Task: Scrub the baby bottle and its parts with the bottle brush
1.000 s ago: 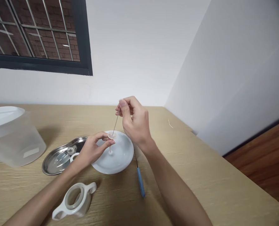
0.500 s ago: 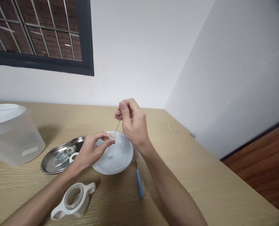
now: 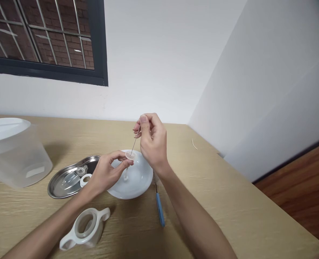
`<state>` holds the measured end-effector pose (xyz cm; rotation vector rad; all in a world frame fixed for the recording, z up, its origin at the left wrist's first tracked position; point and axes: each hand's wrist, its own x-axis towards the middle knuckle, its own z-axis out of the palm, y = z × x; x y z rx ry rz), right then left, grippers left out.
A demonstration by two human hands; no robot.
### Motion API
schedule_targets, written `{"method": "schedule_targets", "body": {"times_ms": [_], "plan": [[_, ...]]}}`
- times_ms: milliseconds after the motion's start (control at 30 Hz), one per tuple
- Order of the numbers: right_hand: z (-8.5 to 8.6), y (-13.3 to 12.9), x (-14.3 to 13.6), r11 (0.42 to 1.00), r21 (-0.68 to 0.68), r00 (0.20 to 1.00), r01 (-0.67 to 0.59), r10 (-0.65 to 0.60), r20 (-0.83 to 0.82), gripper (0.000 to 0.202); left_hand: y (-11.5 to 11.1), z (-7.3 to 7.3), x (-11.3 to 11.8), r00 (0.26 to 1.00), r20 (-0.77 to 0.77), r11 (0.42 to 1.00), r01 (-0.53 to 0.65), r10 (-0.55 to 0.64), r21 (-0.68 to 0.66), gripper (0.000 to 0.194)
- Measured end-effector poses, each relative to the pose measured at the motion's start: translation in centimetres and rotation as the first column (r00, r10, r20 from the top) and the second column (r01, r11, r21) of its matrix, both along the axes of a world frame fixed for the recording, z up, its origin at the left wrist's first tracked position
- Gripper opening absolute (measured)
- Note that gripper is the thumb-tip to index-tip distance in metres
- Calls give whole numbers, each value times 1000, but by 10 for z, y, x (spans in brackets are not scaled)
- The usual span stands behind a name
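Observation:
Over the white bowl, my left hand pinches the rim of a small translucent round piece between thumb and fingers. A thin stem seems to hang below that piece toward the bowl. My right hand is raised just behind and to the right, its thumb and forefinger closed on a thin wire. The wire slants down, and its lower end meets the middle of the round piece. Whether it passes through cannot be made out.
A kidney-shaped metal tray holds clear and white parts. A white two-handled ring lies near my left forearm, a blue-handled brush right of the bowl, a lidded translucent tub at left, and a short white strand at right.
My right hand has shifted slightly to the right, and the wire looks straighter. The round piece has moved a little to the right with my left fingers.

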<state>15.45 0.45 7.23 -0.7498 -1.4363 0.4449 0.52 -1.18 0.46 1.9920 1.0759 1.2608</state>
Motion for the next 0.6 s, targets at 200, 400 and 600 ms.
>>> {"method": "schedule_targets", "body": {"times_ms": [200, 400, 600], "plan": [[1, -1, 1, 1000, 0, 1000, -5, 5, 20, 25, 3, -1, -2, 1000, -4, 999, -29, 29, -15, 15], [1, 0, 0, 1000, 11, 1000, -28, 28, -12, 24, 3, -3, -1, 1000, 13, 999, -26, 27, -18, 17], [-1, 1, -1, 998, 34, 999, -48, 49, -22, 23, 1, 1, 0, 1000, -2, 999, -26, 26, -33, 15]]}}
